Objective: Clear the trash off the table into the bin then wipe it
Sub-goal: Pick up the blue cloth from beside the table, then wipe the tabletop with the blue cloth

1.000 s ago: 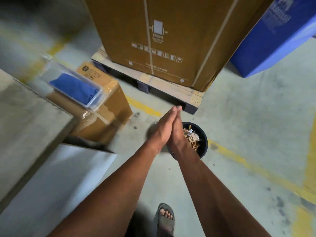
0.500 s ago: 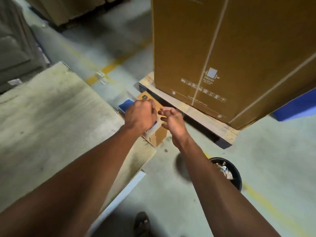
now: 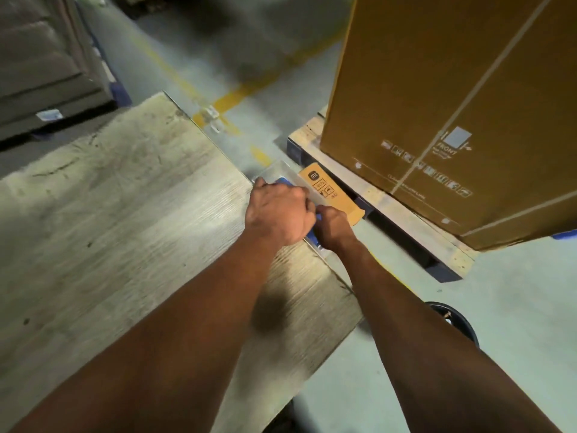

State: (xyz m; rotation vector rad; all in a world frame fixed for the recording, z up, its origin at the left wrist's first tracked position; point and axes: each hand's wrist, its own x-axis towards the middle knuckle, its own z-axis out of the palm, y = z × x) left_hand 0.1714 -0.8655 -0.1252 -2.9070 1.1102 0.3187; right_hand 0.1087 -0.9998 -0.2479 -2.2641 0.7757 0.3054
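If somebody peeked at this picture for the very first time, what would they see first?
Probably the two bare arms reaching forward, with the left hand and right hand both on a clear packet with a blue cloth inside, just past the far right edge of the wooden table. Next, the huge cardboard box on a pallet at upper right. A dark bin sits on the floor at right.

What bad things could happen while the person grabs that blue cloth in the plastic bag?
1. Both hands, the left hand and the right hand, are on the bagged blue cloth, which sits on a small cardboard box past the table edge. A hard tug might drop it onto the floor.
2. The bin stands close by the person's right side; stepping back could knock it over.
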